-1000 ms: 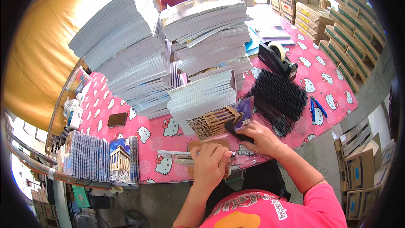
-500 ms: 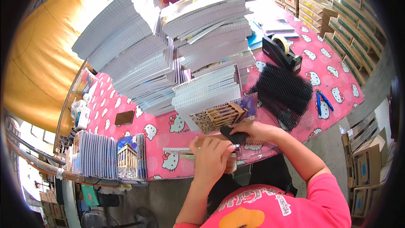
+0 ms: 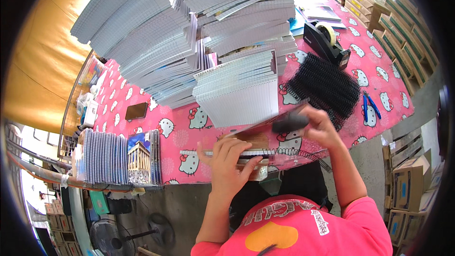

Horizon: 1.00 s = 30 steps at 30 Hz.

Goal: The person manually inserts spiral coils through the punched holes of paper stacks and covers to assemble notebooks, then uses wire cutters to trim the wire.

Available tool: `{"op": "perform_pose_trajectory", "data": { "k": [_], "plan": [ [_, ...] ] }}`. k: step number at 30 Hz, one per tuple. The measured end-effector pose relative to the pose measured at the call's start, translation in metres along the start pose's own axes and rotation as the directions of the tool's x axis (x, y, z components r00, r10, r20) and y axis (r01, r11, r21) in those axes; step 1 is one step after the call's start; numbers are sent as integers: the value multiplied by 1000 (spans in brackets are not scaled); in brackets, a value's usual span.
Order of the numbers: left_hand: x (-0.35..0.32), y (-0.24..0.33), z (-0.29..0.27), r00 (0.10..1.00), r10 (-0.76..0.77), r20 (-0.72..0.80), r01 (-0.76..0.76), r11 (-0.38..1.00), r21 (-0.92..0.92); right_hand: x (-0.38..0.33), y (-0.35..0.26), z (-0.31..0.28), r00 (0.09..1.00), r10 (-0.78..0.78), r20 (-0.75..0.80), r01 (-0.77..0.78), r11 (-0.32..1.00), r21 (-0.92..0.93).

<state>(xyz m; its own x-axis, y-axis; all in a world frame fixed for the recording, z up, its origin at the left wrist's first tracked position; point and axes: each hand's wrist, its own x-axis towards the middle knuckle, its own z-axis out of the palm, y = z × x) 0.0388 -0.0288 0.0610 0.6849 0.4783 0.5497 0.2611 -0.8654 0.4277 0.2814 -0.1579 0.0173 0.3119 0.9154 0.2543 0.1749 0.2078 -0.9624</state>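
Observation:
My left hand (image 3: pixel 228 161) is wrapped round a thin notebook (image 3: pixel 258 152) near the table's front edge, its holed edge facing me. A dark wire coil (image 3: pixel 295 154) runs along that edge and trails loose past its right end. My right hand (image 3: pixel 320 125) is raised to the right, fingers closed on a dark rounded object (image 3: pixel 290 123), blurred by motion; its kind is unclear. Just behind the notebook a cover sheet (image 3: pixel 265 124) slants up, nearly edge-on, close to the dark object. Beyond it stands a stack of unbound, punched page blocks (image 3: pixel 239 90).
Tall paper stacks (image 3: pixel 137 33) fill the table's back. To the right lie black plastic coils (image 3: pixel 327 87), blue-handled cutters (image 3: pixel 371 106) and a tape dispenser (image 3: pixel 327 42). Coil-bound notebooks (image 3: pixel 102 156) stand at the left front, with a phone (image 3: pixel 136 111) behind. A fan (image 3: pixel 109 237) is below.
My right hand and the dark object have risen and shifted right, off the notebook's edge. The temple-picture cover, upright before, now slants edge-on. The view has tilted downward.

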Motion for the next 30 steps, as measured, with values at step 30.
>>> {"op": "perform_pose_trajectory", "data": {
  "k": [30],
  "plan": [
    [-2,-6,1,995,96,1,-95,990,-101,12,-25,20,973,189,132,-213,957,199]
  ]
}}
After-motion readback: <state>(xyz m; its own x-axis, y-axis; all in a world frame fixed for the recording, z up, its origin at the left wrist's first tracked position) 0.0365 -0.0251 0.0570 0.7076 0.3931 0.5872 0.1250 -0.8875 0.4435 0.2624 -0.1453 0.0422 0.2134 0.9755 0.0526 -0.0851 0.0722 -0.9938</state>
